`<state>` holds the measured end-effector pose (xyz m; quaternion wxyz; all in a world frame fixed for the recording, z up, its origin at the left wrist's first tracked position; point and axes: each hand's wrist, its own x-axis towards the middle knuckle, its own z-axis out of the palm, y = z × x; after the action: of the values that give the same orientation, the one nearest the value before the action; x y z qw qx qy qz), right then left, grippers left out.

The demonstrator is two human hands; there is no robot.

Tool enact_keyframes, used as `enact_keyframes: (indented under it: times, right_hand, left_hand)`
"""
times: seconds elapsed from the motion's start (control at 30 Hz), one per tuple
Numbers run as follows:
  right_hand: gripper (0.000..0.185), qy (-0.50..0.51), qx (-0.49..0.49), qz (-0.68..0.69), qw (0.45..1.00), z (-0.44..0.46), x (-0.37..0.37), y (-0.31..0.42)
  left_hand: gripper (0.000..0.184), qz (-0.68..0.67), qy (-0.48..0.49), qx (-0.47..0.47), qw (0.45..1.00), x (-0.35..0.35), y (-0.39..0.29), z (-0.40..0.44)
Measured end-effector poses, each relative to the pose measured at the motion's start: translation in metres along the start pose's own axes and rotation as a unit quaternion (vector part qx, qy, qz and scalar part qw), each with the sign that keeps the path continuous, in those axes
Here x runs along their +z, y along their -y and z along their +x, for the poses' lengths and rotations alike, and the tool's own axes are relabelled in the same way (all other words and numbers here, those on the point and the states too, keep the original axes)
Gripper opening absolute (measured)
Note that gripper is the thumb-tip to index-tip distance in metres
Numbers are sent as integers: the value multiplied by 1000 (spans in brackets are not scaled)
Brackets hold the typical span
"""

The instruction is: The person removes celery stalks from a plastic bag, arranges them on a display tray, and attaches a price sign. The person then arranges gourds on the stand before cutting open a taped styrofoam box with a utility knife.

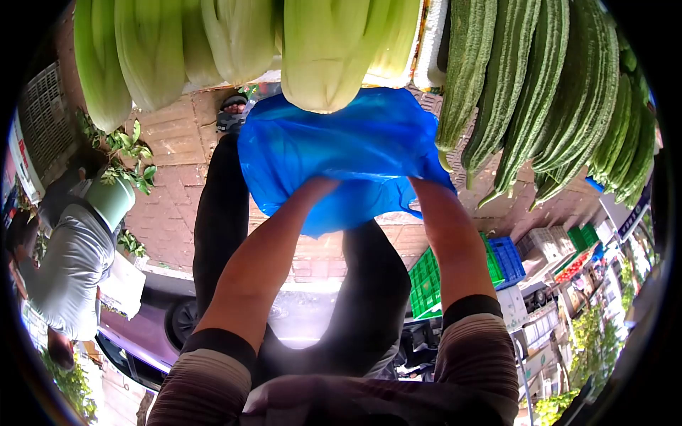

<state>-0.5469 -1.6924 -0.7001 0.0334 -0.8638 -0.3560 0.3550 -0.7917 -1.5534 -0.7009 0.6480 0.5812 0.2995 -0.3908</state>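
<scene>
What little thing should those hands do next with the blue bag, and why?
Probably spread the blue bag wider: it looks wrinkled, and the middle celery bunch overlaps it in this view. The left arm and right arm reach the bag, but the hands are hidden.
</scene>
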Motion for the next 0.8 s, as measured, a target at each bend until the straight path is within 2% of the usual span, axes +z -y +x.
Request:
enact_keyframes:
  times: [0.1,0.17,0.27,0.37,0.57,0.8]
  right_hand:
    - [53,-20,7,19,1000,-17,8,1]
    - [54,-28,7,29,999,-18,15,0]
    - [55,-32,8,39,999,-16,22,-2]
    - [56,-43,7,45,998,-12,26,-4]
    - [59,-47,8,58,997,-6,25,-7]
    - [62,-42,4,85,996,-13,14,-7]
  left_hand:
    - [53,-134,-50,-23,989,6,-17,14]
    - [52,-270,-81,-40,959,14,-28,27]
    - [51,-467,-114,-49,875,27,-53,50]
    - [50,-586,-134,-51,798,37,-74,67]
    - [48,-674,-159,-47,720,36,-101,76]
    - [46,-719,-185,-45,668,19,-135,82]
